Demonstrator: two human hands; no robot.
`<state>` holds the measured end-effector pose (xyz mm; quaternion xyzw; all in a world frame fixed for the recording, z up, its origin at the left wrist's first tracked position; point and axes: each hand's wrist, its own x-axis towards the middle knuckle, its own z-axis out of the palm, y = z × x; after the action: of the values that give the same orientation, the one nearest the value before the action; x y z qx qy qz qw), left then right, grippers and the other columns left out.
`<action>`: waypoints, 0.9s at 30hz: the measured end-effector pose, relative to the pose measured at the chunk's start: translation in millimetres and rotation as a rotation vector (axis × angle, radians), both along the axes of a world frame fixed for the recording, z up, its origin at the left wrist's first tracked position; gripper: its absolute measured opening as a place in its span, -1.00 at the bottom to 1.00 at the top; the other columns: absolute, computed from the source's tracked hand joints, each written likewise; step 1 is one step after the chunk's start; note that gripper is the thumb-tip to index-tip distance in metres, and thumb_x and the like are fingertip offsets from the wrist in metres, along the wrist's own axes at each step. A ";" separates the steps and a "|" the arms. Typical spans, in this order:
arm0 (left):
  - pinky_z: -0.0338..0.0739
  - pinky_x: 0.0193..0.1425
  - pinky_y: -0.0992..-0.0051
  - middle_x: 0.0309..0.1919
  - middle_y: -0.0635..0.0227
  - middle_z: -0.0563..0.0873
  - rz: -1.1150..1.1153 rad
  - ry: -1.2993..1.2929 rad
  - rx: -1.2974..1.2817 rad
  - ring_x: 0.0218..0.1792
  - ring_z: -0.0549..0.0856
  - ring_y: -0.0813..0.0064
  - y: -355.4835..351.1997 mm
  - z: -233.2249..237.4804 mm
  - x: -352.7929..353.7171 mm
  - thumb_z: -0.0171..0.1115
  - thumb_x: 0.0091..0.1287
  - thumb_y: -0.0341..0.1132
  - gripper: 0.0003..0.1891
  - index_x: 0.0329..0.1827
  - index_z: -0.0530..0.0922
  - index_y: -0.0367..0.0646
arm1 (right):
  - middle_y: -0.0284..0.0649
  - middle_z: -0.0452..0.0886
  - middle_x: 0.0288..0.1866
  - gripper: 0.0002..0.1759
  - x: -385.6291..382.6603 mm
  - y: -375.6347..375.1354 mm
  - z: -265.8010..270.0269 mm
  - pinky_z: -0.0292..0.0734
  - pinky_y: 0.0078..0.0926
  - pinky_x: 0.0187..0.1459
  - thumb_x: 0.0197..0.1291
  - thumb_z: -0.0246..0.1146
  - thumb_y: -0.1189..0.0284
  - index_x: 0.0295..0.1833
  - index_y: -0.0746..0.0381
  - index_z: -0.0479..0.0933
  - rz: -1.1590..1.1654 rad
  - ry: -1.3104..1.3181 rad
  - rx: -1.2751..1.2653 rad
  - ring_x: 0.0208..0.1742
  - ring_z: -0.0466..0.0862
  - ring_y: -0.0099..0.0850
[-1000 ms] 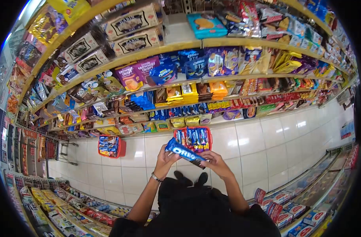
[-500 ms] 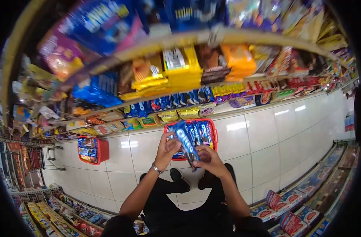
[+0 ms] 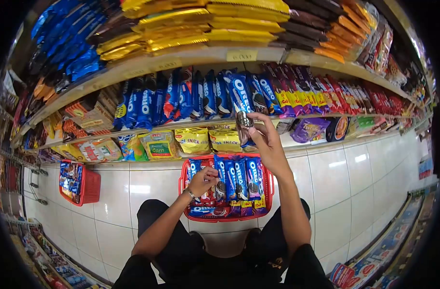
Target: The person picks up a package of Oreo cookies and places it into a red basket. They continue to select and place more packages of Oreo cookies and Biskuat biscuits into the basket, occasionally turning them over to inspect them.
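Observation:
An Oreo cookie pack (image 3: 240,91) is held up at the lower shelf by my right hand (image 3: 265,139), whose thumb and fingers grip its lower end. The pack stands nearly upright against the row of Oreo packs (image 3: 181,96) there. Over the left part of a red shopping basket (image 3: 224,219) hovers my left hand (image 3: 203,182), its fingers loosely curled and slightly apart, with no pack visible in it. Upright Oreo packs (image 3: 239,178) fill the basket, with purple and yellow packs (image 3: 246,207) along its near side.
A second red basket (image 3: 91,185), full of packs, stands on the tiled floor at left. Yellow snack bags (image 3: 193,139) line the bottom shelf, beside a Roasted Corn bag (image 3: 159,145). Above, a shelf edge (image 3: 205,60) with price labels juts out. More shelving (image 3: 374,245) stands at lower right.
The Oreo pack, between both hands above the basket before, has moved up to the shelf in my right hand. My left hand has let go and stays over the basket. The view has shifted.

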<state>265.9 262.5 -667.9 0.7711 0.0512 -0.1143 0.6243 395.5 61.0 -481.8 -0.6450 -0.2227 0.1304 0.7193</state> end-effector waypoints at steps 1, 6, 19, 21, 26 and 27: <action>0.61 -0.01 0.50 -0.02 0.36 0.66 0.008 -0.016 0.071 -0.07 0.66 0.54 3.6 1.3 1.4 0.37 0.29 -0.31 -0.67 0.06 0.51 -0.13 | -0.22 0.57 -0.02 -0.61 1.1 2.1 4.5 0.44 -0.63 -0.02 0.45 0.10 0.36 0.32 0.17 0.34 -0.009 -0.033 -0.042 -0.06 0.53 -0.59; 0.62 -0.09 0.47 -0.10 0.33 0.65 -0.057 -0.065 0.195 -0.13 0.66 0.51 5.0 -20.9 0.2 0.43 0.19 -0.29 -0.62 0.03 0.50 -0.15 | -0.24 0.61 -0.07 -0.63 -0.3 21.8 15.8 0.47 -0.62 0.01 0.45 0.12 0.31 0.28 0.18 0.42 -0.048 -0.046 -0.072 -0.01 0.56 -0.59; 0.61 -0.04 0.48 -0.16 0.22 0.60 -0.082 -0.001 0.198 -0.16 0.67 0.45 14.0 -41.9 -2.4 0.47 0.19 -0.16 -0.39 0.18 0.32 -0.18 | 0.05 0.68 -0.22 -0.60 7.1 87.2 9.8 0.54 -0.25 -0.09 0.25 0.30 0.35 0.12 0.32 0.47 -0.352 -0.430 -0.232 -0.19 0.69 -0.09; 0.61 -0.04 0.48 -0.15 0.20 0.61 -0.080 0.003 0.194 -0.15 0.68 0.44 15.2 -36.8 -3.4 0.48 0.19 -0.15 -0.35 0.22 0.30 -0.18 | 0.05 0.65 -0.20 -0.63 12.8 92.9 2.8 0.55 -0.26 -0.14 0.23 0.31 0.40 0.10 0.32 0.47 -0.354 -0.458 -0.212 -0.22 0.68 -0.08; 0.61 -0.03 0.46 -0.09 0.19 0.63 -0.117 0.006 0.176 -0.13 0.68 0.42 15.2 -17.5 -8.3 0.53 0.11 -0.09 -0.21 0.31 0.26 -0.17 | 0.04 0.45 -0.10 -0.73 19.3 101.7 -9.7 0.55 -0.31 -0.31 0.20 0.32 0.51 0.00 0.30 0.50 -0.419 -0.454 -0.198 -0.26 0.60 -0.10; 0.60 -0.03 0.46 -0.11 0.24 0.62 -0.108 -0.017 0.162 -0.12 0.66 0.44 15.9 -25.2 -8.9 0.57 0.07 -0.09 -0.18 0.31 0.27 -0.16 | 0.02 0.45 -0.07 -0.73 28.1 102.1 -21.9 0.58 -0.38 -0.35 0.18 0.34 0.51 -0.01 0.31 0.51 -0.455 -0.576 -0.243 -0.22 0.61 -0.15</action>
<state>257.0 278.4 -693.1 0.8215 0.0134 -0.1369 0.5534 423.5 163.0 -503.7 -0.7688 -0.2495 -0.1936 0.5561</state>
